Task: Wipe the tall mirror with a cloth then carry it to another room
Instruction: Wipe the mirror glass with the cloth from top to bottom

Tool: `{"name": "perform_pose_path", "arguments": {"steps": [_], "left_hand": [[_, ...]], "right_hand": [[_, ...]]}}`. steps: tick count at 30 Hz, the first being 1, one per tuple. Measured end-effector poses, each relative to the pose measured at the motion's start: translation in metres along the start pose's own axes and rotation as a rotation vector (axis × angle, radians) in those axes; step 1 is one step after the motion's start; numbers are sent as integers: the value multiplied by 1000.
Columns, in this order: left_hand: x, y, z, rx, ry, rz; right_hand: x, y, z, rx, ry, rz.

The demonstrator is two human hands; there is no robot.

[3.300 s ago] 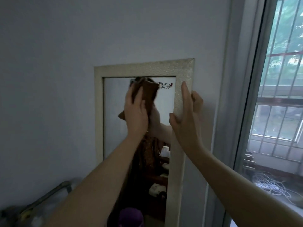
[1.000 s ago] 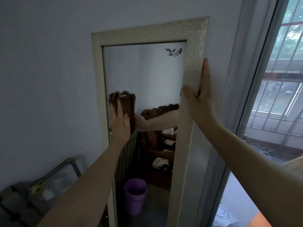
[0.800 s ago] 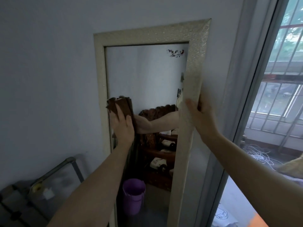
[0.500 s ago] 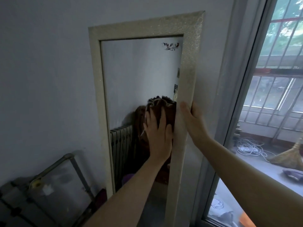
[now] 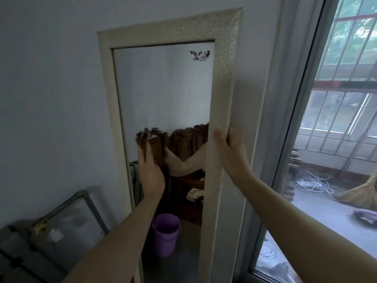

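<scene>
The tall mirror (image 5: 223, 82) has a pale patterned frame and leans upright against a grey wall. My left hand (image 5: 150, 172) presses a brown cloth (image 5: 152, 139) flat against the glass near the left side of the frame, about halfway down the visible part. My right hand (image 5: 231, 152) grips the frame's right edge, thumb on the front and fingers behind. The glass reflects my arm, dark wooden furniture and a purple bucket.
A window (image 5: 334, 111) with metal bars fills the right side, with white cables (image 5: 312, 182) and a broom (image 5: 361, 193) on the floor beyond it. A metal pipe frame (image 5: 67, 205) and dark objects stand at the lower left against the wall (image 5: 51, 99).
My left hand has swept the cloth from the right side of the glass back to the left side. My right hand stays holding the frame's right edge.
</scene>
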State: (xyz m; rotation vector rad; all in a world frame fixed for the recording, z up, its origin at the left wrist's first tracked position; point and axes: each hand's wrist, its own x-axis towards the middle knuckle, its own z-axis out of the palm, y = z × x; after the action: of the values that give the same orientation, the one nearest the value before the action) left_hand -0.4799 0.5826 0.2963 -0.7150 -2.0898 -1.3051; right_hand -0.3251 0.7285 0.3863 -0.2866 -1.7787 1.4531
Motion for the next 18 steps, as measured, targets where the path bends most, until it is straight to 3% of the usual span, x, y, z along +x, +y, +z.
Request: {"name": "perform_pose_path", "arguments": {"steps": [5, 9, 13, 18], "left_hand": [[21, -30, -4, -15, 70, -364], [14, -6, 4, -134, 104, -495], [-27, 40, 19, -218, 35, -309], [-82, 79, 42, -179, -92, 24]], "right_hand": [[4, 3, -4, 20, -31, -11], [-6, 14, -3, 94, -81, 39], [-32, 40, -3, 163, -156, 130], [-50, 60, 1, 198, -121, 152]]}}
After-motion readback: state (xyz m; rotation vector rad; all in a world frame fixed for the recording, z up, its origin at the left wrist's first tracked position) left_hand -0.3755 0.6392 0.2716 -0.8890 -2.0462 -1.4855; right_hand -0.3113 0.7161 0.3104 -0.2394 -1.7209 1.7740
